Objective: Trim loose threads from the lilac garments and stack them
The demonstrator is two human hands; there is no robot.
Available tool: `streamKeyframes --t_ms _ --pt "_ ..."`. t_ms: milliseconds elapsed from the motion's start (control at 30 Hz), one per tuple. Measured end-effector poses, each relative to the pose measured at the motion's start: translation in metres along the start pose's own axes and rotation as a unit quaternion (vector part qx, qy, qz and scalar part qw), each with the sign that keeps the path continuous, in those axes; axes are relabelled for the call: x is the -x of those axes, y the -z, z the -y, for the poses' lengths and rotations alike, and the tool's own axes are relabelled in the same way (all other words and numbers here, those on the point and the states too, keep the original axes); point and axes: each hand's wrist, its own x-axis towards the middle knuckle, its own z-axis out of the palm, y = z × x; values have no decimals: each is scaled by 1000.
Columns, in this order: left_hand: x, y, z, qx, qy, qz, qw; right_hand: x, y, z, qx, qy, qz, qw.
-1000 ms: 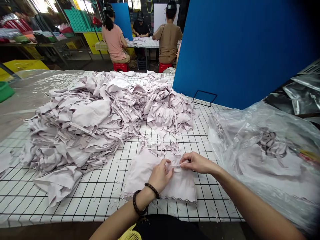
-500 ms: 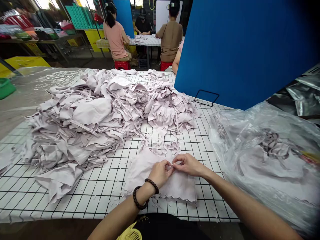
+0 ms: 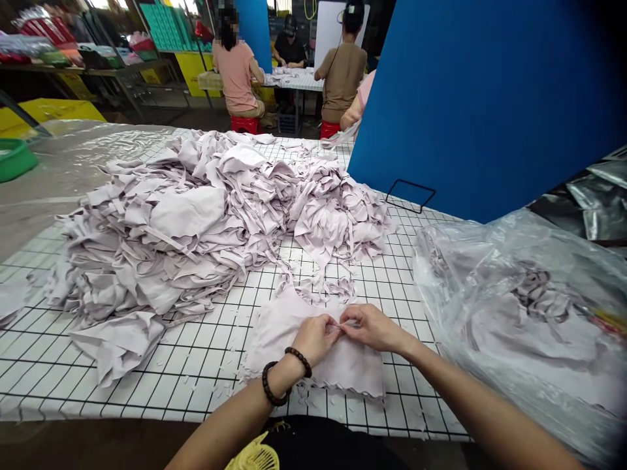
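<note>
A pale lilac garment [image 3: 289,326] with thin straps and a wavy lower edge lies flat in front of me, seemingly on a stack of similar pieces. My left hand [image 3: 318,336], beaded bracelets at its wrist, pinches the cloth near the upper middle. Right beside it, my right hand [image 3: 369,326] is closed in a pinch on the same spot, the fingertips of both hands almost touching. The exact bit of cloth between the fingers is too small to make out. Small fabric scraps [image 3: 223,388] are scattered around the garment.
A large heap of lilac garments [image 3: 191,215] covers the table's [image 3: 196,365] left and middle. To the right lies a clear plastic bag [image 3: 470,261] with more garments inside. A blue board [image 3: 470,111] stands behind a wire stand [image 3: 410,194]. Several people sit beyond.
The view has shifted slightly, so the background sits further right. Both hands keep their pinch at nearly the same place. A person's arm by the blue board now shows with pale cloth.
</note>
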Motion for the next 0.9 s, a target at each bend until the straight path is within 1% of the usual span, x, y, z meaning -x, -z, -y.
streamKeyframes --t_ms 100,167,333,400,467,533,600,667,700,767,833,867,900 --pt "0 2 -1 10 3 8 1000 0 2 2 68 15 13 997" --pt "0 2 -1 17 10 11 1000 0 3 6 117 23 36 992" --pt "-1 0 0 28 23 26 999 -7 11 18 232 24 104 967" --pt "-1 1 2 36 21 31 999 -14 21 16 229 19 128 965" --pt "0 1 3 49 19 31 998 -21 36 6 195 8 142 970" --pt "2 2 3 69 16 18 997 -27 53 -10 164 -12 132 978" --pt "6 3 3 104 15 1 994 -31 69 -24 164 -45 99 980" --pt "11 3 3 162 18 -6 987 -34 78 -29 186 -81 66 977" --pt "14 4 3 195 22 -5 981 -37 80 -27 193 -86 48 976" --pt "19 7 6 266 35 -2 963 -47 74 -12 168 -56 10 984" --pt "23 11 12 340 54 -1 939 -66 56 9 89 -2 -15 996" --pt "25 14 16 380 65 0 923 -79 44 20 39 3 -15 999" --pt "26 17 19 420 76 1 904 -95 30 30 -2 -16 2 1000"
